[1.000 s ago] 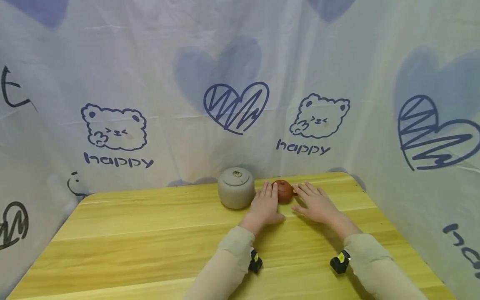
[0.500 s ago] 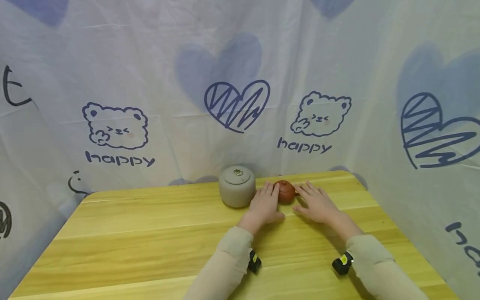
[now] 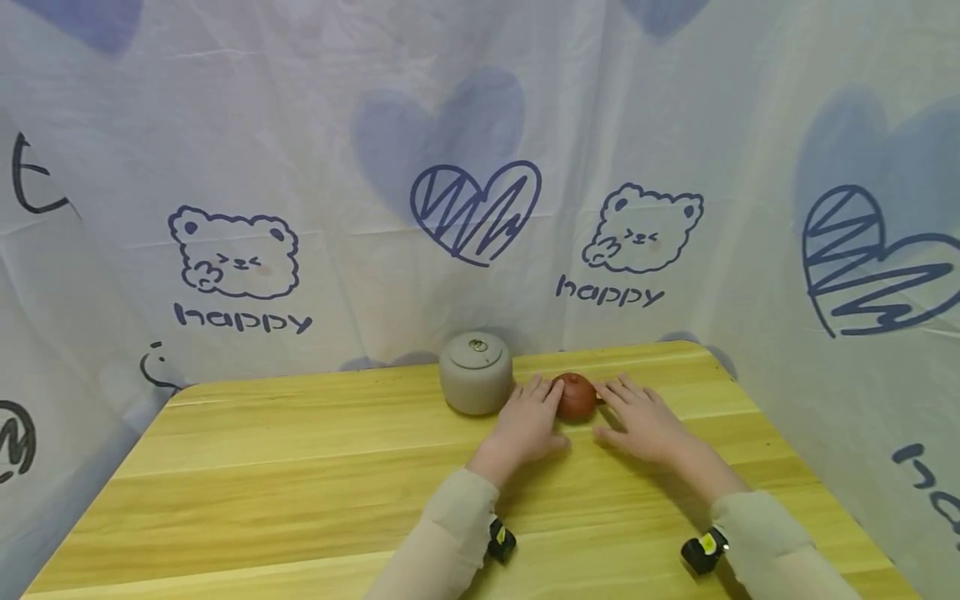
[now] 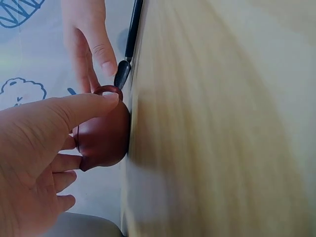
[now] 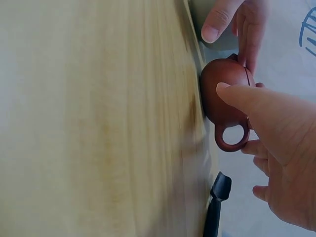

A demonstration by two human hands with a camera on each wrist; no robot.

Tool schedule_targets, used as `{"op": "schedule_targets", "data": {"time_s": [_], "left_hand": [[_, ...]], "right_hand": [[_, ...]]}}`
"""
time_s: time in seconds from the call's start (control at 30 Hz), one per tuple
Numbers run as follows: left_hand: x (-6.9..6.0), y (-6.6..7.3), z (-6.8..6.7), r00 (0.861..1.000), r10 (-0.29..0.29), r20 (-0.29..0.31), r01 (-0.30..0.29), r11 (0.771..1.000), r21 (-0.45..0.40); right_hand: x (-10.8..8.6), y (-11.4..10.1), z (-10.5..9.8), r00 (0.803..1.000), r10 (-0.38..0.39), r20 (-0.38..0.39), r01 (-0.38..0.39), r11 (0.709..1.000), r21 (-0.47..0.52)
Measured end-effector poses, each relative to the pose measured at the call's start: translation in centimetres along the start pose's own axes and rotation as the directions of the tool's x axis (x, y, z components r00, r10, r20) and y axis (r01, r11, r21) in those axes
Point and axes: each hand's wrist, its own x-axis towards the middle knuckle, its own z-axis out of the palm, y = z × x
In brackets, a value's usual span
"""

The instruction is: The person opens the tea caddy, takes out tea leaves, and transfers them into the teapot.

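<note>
A small reddish-brown teapot [image 3: 576,397] stands upright on the wooden table between both hands. My left hand [image 3: 527,422] lies on its spout side, fingers extended forward and fingertips at the pot's body. My right hand [image 3: 642,422] is on the handle side, fingers also reaching forward. In the right wrist view the teapot's ring handle [image 5: 232,147] shows near the right fingers, and the right thumb overlaps the body. In the left wrist view the left thumb passes in front of the teapot [image 4: 104,138]. Left of the left hand stands a grey lidded jar [image 3: 476,379].
The pale wooden table [image 3: 300,483] ends at a white curtain [image 3: 337,150] printed with hearts and bears. A dark bar-like thing with a wider tip [image 5: 220,186] appears beyond the handle; its kind is unclear. Black wrist cameras [image 3: 703,552] sit at the cuffs.
Over the last half second both hands have drawn back slightly toward the person, and the teapot has slid with them, away from the table's far edge. The jar stays in place.
</note>
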Motion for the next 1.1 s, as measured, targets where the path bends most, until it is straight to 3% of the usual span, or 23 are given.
{"op": "schedule_targets", "data": {"time_s": [0.53, 1.1], "left_hand": [[-3.2, 0.6, -0.1, 0.998, 0.063, 0.012, -0.064, 0.997, 0.048], [-6.9, 0.3, -0.9, 0.988, 0.153, 0.002, -0.153, 0.985, 0.075]], "right_hand": [[-3.3, -1.8, -0.6, 0.999, -0.025, -0.029, 0.025, 1.000, -0.007], [-6.0, -3.8, -0.9, 1.000, -0.016, 0.007, 0.016, 1.000, 0.024]]}}
